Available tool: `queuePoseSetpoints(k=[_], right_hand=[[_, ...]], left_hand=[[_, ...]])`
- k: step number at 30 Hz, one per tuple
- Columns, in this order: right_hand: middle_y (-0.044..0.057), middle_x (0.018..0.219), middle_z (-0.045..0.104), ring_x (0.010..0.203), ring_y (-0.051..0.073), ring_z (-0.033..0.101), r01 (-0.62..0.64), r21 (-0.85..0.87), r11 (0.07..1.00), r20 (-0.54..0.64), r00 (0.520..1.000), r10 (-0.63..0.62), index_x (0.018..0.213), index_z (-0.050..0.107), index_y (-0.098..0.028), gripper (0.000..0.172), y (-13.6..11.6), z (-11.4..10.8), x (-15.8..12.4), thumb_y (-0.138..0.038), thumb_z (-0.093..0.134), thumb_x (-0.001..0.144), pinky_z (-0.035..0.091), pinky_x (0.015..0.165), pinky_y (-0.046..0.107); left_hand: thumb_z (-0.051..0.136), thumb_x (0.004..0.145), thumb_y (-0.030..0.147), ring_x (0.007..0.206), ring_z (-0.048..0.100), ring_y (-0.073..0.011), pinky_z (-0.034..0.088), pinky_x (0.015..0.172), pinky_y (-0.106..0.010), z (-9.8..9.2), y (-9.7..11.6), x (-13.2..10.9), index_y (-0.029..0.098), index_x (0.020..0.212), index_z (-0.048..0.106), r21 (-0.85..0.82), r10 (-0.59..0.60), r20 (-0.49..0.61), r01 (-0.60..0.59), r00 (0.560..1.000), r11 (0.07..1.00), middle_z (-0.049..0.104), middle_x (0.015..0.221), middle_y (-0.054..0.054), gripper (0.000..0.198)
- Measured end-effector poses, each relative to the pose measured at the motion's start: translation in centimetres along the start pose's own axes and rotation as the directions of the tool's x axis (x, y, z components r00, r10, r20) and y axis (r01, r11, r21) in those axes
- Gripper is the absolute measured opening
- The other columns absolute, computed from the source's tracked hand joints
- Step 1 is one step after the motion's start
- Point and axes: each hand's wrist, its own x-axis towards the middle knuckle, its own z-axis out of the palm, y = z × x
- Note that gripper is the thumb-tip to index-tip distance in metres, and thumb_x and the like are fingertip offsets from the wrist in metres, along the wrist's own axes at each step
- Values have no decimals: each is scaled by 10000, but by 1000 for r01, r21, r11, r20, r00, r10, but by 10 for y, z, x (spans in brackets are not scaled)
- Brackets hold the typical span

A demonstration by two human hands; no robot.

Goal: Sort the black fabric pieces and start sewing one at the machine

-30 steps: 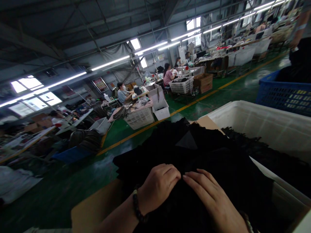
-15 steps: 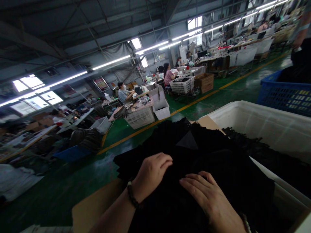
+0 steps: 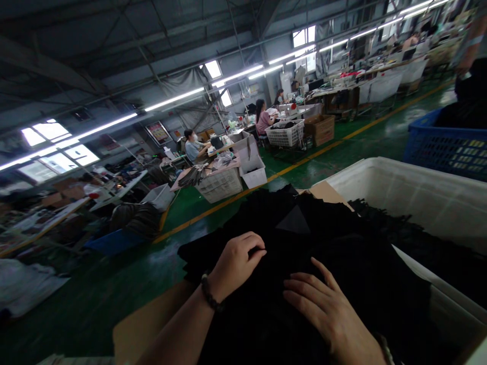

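A heap of black fabric pieces spreads in front of me over an open cardboard box. On the left side of the heap my left hand is closed in a pinch, with thumb and forefinger on a thin edge of black fabric. My right hand lies on the cloth to the right, its fingers stretched out and the forefinger apart from the others. A greyish triangle of cloth shows just beyond both hands. Folds and layers are hard to make out in the dark fabric.
To the right stands a white plastic bin with more black cloth inside. Behind it are a blue basket and a person's arm. Across the green floor, several people sit at sewing tables.
My left hand has shifted slightly left and its fingertips have come together in a pinch. My right forefinger has stretched forward, away from the other fingers.
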Motion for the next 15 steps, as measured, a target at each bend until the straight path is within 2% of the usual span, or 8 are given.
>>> queuePoseSetpoints(k=[3, 6, 9, 11, 13, 15], right_hand=[[64, 1014, 611, 1045, 180, 504, 19, -6, 1000, 30, 999, -19, 1076, 514, -176, 262, 1, -2, 0, -198, 367, 861, 85, 1053, 457], [101, 1088, 565, 1092, 204, 473, 39, -33, 999, 48, 998, -37, 1100, 506, -170, 288, 3, -7, -2, -279, 424, 846, 154, 1041, 463], [130, 1209, 492, 1192, 246, 384, 64, -56, 996, 53, 997, -61, 1071, 519, -175, 292, 5, -10, -3, -313, 483, 817, 208, 1024, 479], [115, 1184, 523, 1204, 236, 375, 82, -29, 996, 75, 994, -80, 1075, 514, -168, 280, 5, -8, -3, -300, 457, 835, 183, 1039, 478], [93, 1100, 580, 1169, 203, 420, 73, 14, 997, 63, 995, -74, 1088, 506, -156, 271, 3, -5, -2, -258, 379, 870, 144, 1057, 461], [84, 1064, 600, 1134, 180, 455, 43, 38, 998, 14, 999, -44, 1080, 509, -152, 282, 2, -1, -3, -208, 309, 889, 134, 1063, 445]], left_hand=[[577, 748, 73, 693, 579, -108, 444, 658, -190, -1, 16, -10, 159, 726, 589, -114, 50, 103, -38, 993, 993, 625, 731, 1, 90], [559, 771, 84, 680, 589, -102, 442, 642, -173, 1, 27, -19, 152, 738, 601, -158, 158, 218, -125, 963, 980, 641, 742, -10, 86], [527, 802, 100, 697, 592, -107, 445, 666, -180, 4, 33, -25, 141, 760, 607, -150, 245, 255, -212, 936, 966, 650, 762, -25, 99], [528, 814, 121, 705, 594, -102, 447, 673, -172, 3, 32, -24, 144, 757, 611, -178, 270, 277, -226, 922, 958, 653, 754, -15, 103], [519, 827, 138, 702, 593, -92, 447, 668, -163, 2, 26, -18, 150, 748, 611, -182, 227, 252, -184, 941, 966, 647, 743, -2, 122], [508, 832, 137, 738, 586, -102, 453, 692, -188, 0, 13, -10, 153, 790, 613, -61, 96, 114, -90, 989, 994, 631, 785, -8, 114]])
